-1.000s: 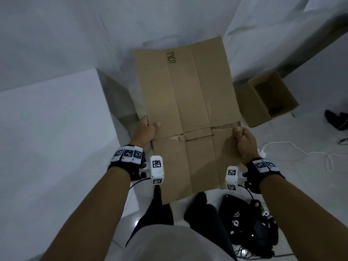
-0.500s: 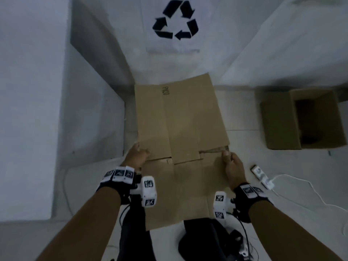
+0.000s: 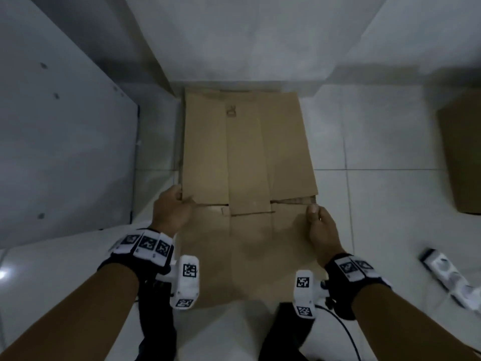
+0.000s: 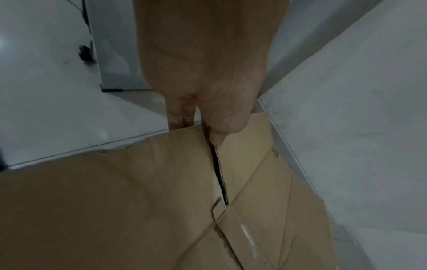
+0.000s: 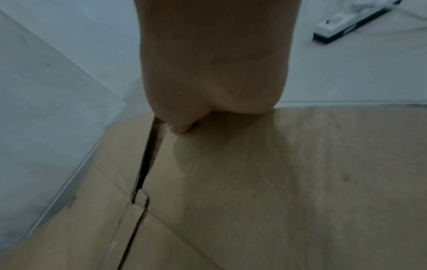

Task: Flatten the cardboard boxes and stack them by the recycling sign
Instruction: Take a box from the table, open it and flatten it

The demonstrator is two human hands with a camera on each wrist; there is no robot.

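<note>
The tiled floor (image 3: 377, 142) was pale, with thin grout lines. A flattened box (image 3: 247, 157) had its far end down by the wall. A brown box (image 3: 460, 152) stood at the right edge, and a white power strip (image 3: 450, 276) lay nearer.

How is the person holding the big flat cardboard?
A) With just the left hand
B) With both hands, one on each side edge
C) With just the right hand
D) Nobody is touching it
B: the left hand grips the left edge of the flattened cardboard and the right hand grips its right edge.
</note>
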